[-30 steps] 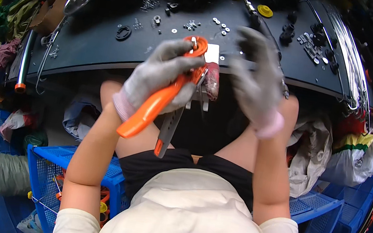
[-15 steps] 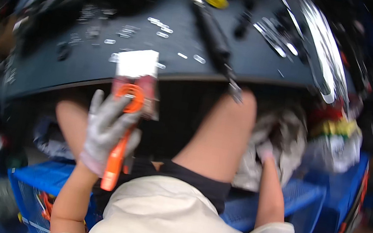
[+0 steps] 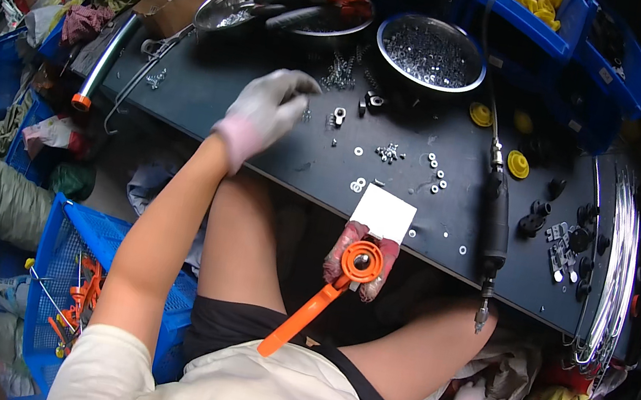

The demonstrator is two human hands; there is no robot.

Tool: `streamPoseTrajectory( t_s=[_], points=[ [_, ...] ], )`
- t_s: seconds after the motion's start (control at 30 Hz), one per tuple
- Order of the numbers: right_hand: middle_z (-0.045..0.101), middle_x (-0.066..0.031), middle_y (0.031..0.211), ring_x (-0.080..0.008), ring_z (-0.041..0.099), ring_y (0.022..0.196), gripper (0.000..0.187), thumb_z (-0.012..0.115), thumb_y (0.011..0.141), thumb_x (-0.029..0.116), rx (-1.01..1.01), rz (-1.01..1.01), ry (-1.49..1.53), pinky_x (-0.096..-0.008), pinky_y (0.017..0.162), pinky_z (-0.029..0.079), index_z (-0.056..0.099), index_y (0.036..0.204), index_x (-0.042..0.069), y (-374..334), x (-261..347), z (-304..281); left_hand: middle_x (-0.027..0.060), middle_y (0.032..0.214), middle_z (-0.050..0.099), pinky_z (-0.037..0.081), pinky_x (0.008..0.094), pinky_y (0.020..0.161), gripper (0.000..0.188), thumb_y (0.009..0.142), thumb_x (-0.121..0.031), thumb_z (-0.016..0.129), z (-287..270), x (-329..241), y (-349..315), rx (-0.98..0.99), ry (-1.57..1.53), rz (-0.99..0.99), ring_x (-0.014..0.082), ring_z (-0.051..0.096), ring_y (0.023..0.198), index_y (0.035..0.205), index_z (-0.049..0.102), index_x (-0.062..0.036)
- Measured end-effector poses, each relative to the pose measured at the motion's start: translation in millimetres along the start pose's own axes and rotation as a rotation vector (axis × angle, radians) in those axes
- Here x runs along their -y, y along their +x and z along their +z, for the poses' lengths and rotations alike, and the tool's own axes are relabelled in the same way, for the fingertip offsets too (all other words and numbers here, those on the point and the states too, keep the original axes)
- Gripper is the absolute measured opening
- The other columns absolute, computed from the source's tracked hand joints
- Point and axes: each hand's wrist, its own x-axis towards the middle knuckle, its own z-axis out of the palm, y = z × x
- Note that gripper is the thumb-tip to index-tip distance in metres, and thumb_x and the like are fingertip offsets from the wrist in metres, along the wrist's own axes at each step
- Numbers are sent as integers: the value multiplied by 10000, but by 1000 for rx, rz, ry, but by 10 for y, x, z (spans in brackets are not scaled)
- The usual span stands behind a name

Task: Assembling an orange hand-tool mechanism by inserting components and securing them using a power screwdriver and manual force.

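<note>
My left hand [image 3: 266,112], in a pale glove, is above the dark workbench with its fingers apart and slightly bent. Nothing shows in it. Close to its fingertips are a cluster of small springs [image 3: 340,75] and a small metal fitting [image 3: 338,117]. An orange part with a round ring head and long handle [image 3: 306,317] rests on a white block [image 3: 383,213] with two red-wrapped prongs at the bench edge. Low on the right, my right hand [image 3: 468,395], also gloved, is at the opening of a beige sack [image 3: 507,379]; its fingers are partly hidden.
A steel bowl of small metal parts [image 3: 432,53] stands at the back. A power screwdriver [image 3: 495,222] hangs over the bench's front edge. Yellow caps [image 3: 518,165], loose washers [image 3: 435,173] and long metal rods [image 3: 614,277] lie rightward. A blue crate [image 3: 53,307] stands left.
My left hand has let go of the orange part and moved up and left over the bench. The orange part stays on the white block. My right hand remains at the sack. The view has shifted.
</note>
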Motion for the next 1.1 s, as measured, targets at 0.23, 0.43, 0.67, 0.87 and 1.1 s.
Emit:
streamPoseTrajectory(
  t_s=[0.23,0.43,0.67,0.87,1.1],
  points=[
    [585,-123,1112,-173,598,912,436,531,934,142,-127,280,770,-289,742,492,435,1337,7,-456,12,-769,129,1139,595,469,410,935,282,827,-207,641,567,-181,1169,205,667,286,316,584,1079,1093,663,-118],
    [516,40,1019,-60,427,704,427,594,948,263,-89,134,1643,-173,558,373,455,1335,146,-761,471,-1093,98,945,680,539,412,763,157,814,-250,659,547,-207,1428,312,984,570,296,667,895,898,702,-125],
    [433,-5,811,-112,429,624,364,726,856,269,401,-387,1775,-238,522,372,488,1086,116,-633,2304,-2088,65,930,665,497,274,747,188,775,-37,634,390,-569,-356,290,-765,35,126,603,824,950,660,27],
    [592,-80,962,-178,612,794,304,508,826,-26,418,-751,1349,-294,685,526,563,1117,38,413,4070,-2595,74,917,691,473,408,939,169,751,-63,725,871,-404,-1208,119,-417,517,262,638,959,918,698,-51],
    [661,-203,1082,-292,660,969,405,616,786,90,122,-728,387,-339,833,518,618,1181,2,1730,5431,-2094,99,999,671,437,427,965,152,754,-31,692,927,-478,-1255,52,-396,426,293,589,1031,903,708,-58]
  ],
)
